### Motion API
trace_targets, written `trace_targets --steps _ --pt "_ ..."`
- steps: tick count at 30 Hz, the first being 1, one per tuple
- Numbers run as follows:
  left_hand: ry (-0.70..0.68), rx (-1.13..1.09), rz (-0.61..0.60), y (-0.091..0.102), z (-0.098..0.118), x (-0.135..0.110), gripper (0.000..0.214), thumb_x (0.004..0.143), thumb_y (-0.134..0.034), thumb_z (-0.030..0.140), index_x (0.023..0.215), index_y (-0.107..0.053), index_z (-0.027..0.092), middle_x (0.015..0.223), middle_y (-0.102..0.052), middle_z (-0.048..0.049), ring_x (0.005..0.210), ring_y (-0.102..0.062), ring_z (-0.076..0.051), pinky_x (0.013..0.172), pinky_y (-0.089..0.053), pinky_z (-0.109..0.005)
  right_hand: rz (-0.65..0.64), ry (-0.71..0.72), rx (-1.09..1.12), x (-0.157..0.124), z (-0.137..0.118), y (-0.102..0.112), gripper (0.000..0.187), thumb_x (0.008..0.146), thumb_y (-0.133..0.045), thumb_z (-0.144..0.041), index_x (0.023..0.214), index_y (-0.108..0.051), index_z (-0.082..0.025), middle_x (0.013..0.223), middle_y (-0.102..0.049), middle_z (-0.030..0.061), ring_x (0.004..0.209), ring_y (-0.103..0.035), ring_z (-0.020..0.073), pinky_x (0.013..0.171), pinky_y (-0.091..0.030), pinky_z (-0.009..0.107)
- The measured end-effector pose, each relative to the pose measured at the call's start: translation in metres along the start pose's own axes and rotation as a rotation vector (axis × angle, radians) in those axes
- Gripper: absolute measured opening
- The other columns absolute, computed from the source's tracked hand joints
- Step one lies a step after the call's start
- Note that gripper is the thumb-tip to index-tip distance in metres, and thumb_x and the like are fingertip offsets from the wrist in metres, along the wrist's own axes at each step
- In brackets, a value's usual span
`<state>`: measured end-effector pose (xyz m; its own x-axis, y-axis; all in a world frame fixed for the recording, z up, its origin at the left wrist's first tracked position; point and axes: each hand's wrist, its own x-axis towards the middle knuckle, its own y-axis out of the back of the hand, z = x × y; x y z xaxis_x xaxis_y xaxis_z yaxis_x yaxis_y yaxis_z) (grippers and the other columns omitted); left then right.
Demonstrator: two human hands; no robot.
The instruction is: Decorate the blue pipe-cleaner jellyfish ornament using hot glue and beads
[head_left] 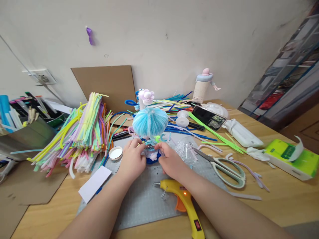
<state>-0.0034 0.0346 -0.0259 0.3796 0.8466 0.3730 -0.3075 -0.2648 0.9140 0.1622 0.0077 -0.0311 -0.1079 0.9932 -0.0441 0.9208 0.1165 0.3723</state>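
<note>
A pipe-cleaner ornament [150, 122] stands upright in the middle of the mat, with a fluffy light-blue dome and a white and lilac piece above it. Its dark blue base [152, 162] carries small white flower shapes. My left hand [134, 156] grips the lower part from the left with curled fingers. On the right side, the thumb and fingers of my right hand [169, 157] close on the same low part. The exact fingertip contact is partly hidden. Just below my right forearm lies a yellow hot glue gun [171, 186] with its orange light lit.
A grey cutting mat [147, 202] covers the table's middle. Bundled pipe cleaners [91, 126] lie left, beside a pen holder [30, 132]. Scissors [225, 169], a bag of clear beads [184, 150], a phone [209, 117] and a green tissue pack [291, 157] are right. A white lid [115, 153] lies left.
</note>
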Motion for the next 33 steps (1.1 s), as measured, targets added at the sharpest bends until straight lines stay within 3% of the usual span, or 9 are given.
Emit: trace_targets --steps 4,9,18,25,33 --pt "0.006 -0.02 0.039 0.0008 0.0007 -0.0011 0.04 0.065 -0.048 0.007 0.099 -0.064 0.02 0.105 -0.057 -0.0076 0.103 -0.049 -0.026 0.088 -0.042 -0.041 -0.003 0.0 -0.016 -0.0013 -0.0016 0.0009 0.037 0.069 -0.041 -0.005 0.098 -0.049 -0.025 0.101 -0.061 0.0001 0.062 -0.055 0.0113 0.062 -0.041 0.026" --pt "0.005 0.013 -0.004 0.0017 0.0024 -0.0003 0.032 0.066 -0.048 0.008 0.089 -0.065 0.022 0.108 -0.057 -0.0068 0.104 -0.049 -0.027 0.088 -0.042 -0.043 -0.021 -0.005 0.0 -0.0016 -0.002 0.0011 0.038 0.069 -0.04 -0.003 0.099 -0.049 -0.025 0.1 -0.061 -0.0003 0.062 -0.054 0.0109 0.064 -0.042 0.027" --pt "0.019 0.025 -0.025 0.0022 0.0036 0.0 0.036 0.066 -0.047 0.008 0.094 -0.064 0.022 0.109 -0.058 -0.0064 0.105 -0.048 -0.026 0.087 -0.042 -0.042 -0.01 0.0 0.003 -0.001 -0.0039 0.0012 0.038 0.068 -0.04 -0.003 0.098 -0.049 -0.025 0.1 -0.06 -0.0003 0.066 -0.055 0.0119 0.063 -0.042 0.027" --pt "0.014 0.055 -0.031 0.0039 0.0046 0.0018 0.025 0.067 -0.049 0.009 0.082 -0.064 0.022 0.105 -0.058 -0.0064 0.101 -0.049 -0.026 0.085 -0.043 -0.041 -0.007 -0.031 -0.003 -0.0014 -0.006 0.0016 0.038 0.068 -0.041 -0.004 0.097 -0.05 -0.025 0.096 -0.06 -0.0008 0.066 -0.056 0.0128 0.062 -0.042 0.026" --pt "0.022 0.036 -0.007 0.0036 0.0049 0.0003 0.034 0.066 -0.05 0.009 0.092 -0.066 0.025 0.104 -0.058 -0.006 0.1 -0.05 -0.026 0.085 -0.042 -0.041 -0.009 -0.022 -0.025 -0.0023 -0.0071 0.0013 0.037 0.068 -0.04 -0.004 0.098 -0.049 -0.024 0.103 -0.061 0.0005 0.064 -0.056 0.012 0.063 -0.043 0.028"
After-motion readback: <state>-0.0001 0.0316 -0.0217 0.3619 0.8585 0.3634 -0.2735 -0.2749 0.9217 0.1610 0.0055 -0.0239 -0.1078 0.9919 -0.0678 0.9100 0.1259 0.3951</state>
